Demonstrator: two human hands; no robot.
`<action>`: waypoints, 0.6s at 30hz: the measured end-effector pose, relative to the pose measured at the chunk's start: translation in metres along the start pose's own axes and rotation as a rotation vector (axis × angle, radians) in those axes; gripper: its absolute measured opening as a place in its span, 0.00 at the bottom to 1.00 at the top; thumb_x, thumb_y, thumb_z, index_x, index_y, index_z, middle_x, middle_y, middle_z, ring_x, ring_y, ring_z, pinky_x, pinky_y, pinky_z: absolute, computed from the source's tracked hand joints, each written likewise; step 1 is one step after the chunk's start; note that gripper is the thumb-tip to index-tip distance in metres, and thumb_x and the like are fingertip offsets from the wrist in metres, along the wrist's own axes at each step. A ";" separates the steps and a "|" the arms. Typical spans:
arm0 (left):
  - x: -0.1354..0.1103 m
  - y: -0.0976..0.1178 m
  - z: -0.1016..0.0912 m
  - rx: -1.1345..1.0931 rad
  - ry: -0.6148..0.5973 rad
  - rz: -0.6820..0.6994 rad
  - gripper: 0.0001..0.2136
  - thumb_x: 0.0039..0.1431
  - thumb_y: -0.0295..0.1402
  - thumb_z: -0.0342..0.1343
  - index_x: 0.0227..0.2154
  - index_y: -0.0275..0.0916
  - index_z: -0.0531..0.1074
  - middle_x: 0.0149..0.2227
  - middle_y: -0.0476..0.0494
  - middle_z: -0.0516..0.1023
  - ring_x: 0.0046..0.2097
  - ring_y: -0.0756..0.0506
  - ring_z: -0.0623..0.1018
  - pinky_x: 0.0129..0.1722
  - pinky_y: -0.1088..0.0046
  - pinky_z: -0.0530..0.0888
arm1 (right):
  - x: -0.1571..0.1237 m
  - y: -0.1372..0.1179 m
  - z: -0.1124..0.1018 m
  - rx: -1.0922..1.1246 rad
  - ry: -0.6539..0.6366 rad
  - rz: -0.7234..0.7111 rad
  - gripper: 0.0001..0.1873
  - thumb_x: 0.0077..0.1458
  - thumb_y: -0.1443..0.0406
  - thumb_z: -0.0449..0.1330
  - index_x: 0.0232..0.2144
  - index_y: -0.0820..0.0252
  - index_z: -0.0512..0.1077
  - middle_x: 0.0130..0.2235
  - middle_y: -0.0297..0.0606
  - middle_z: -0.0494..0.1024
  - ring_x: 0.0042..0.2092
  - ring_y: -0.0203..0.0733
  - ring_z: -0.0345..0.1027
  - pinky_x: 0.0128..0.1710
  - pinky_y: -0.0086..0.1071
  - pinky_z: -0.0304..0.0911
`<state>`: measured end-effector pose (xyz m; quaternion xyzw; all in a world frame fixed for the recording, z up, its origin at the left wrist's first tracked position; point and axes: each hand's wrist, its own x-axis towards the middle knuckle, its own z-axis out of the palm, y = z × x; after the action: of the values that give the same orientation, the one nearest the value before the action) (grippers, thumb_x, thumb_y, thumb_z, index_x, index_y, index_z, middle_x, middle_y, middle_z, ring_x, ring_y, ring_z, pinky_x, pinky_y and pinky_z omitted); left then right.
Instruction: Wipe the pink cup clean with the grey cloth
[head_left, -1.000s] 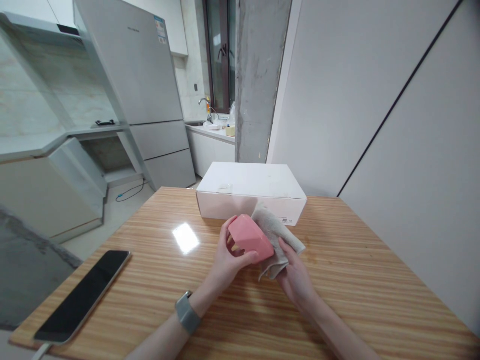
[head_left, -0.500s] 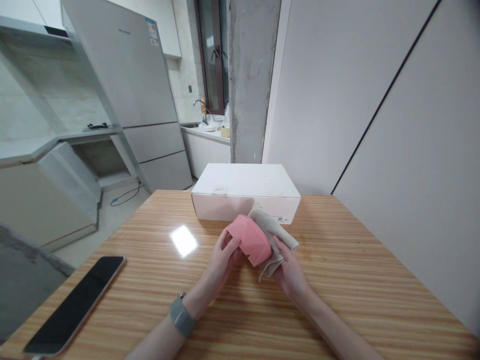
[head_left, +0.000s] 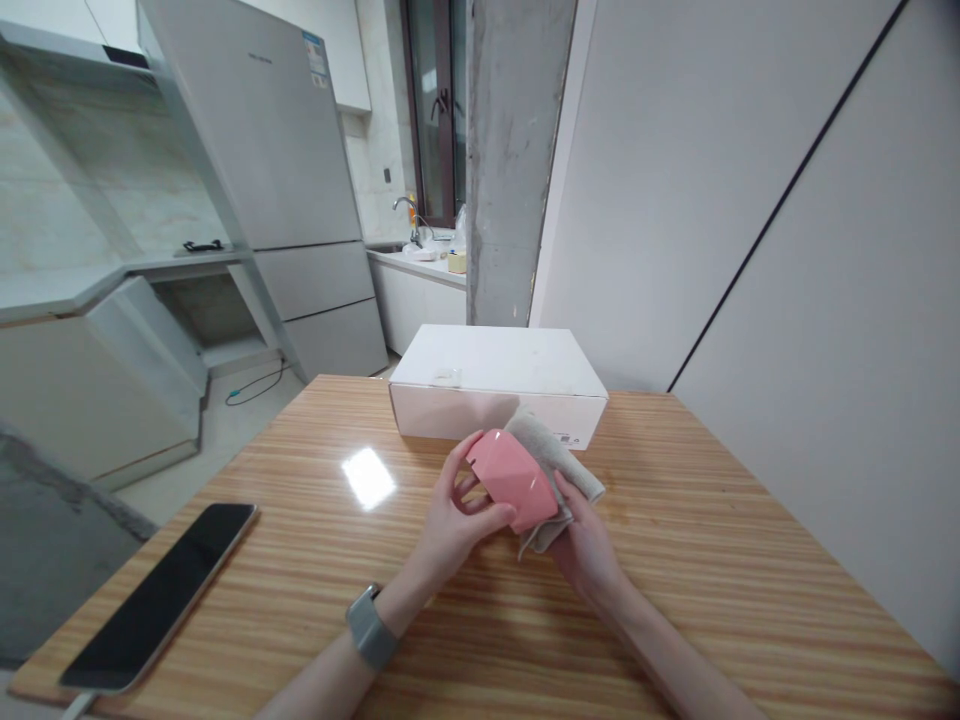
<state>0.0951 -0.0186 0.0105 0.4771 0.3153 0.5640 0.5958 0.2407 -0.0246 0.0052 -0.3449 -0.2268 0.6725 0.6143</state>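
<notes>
At the middle of the tabletop (head_left: 675,560), a person's left hand (head_left: 450,515) curls its fingers around a pink bowl (head_left: 514,478), tilted on its side, while the right hand (head_left: 585,545) presses a beige cloth (head_left: 551,455) against it, fingers closed on the fabric. A white box (head_left: 495,385) sits just behind, near the far edge. A phone (head_left: 161,595) lies at the near left corner.
</notes>
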 end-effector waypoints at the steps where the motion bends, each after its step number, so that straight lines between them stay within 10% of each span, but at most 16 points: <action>1: -0.002 0.002 0.000 0.039 -0.025 0.013 0.40 0.41 0.30 0.69 0.58 0.49 0.59 0.58 0.41 0.67 0.53 0.38 0.72 0.46 0.67 0.74 | 0.000 -0.001 0.001 -0.002 -0.012 -0.003 0.20 0.38 0.54 0.70 0.33 0.57 0.79 0.37 0.36 0.84 0.43 0.49 0.77 0.39 0.33 0.72; 13: -0.002 -0.004 -0.002 0.359 0.087 0.175 0.45 0.38 0.32 0.71 0.60 0.46 0.55 0.60 0.37 0.61 0.58 0.37 0.67 0.55 0.60 0.68 | -0.001 0.001 -0.002 0.073 0.088 0.041 0.20 0.37 0.57 0.71 0.35 0.57 0.78 0.36 0.35 0.84 0.41 0.47 0.77 0.37 0.33 0.74; 18: 0.001 -0.006 -0.001 0.166 0.000 0.000 0.38 0.46 0.36 0.67 0.59 0.48 0.54 0.55 0.39 0.67 0.52 0.39 0.73 0.48 0.60 0.74 | 0.001 0.003 -0.003 0.040 0.067 -0.030 0.19 0.37 0.56 0.71 0.33 0.58 0.79 0.35 0.36 0.84 0.40 0.47 0.77 0.37 0.34 0.74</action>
<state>0.0965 -0.0166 0.0046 0.5249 0.3611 0.5358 0.5541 0.2410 -0.0241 0.0004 -0.3514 -0.1979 0.6558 0.6382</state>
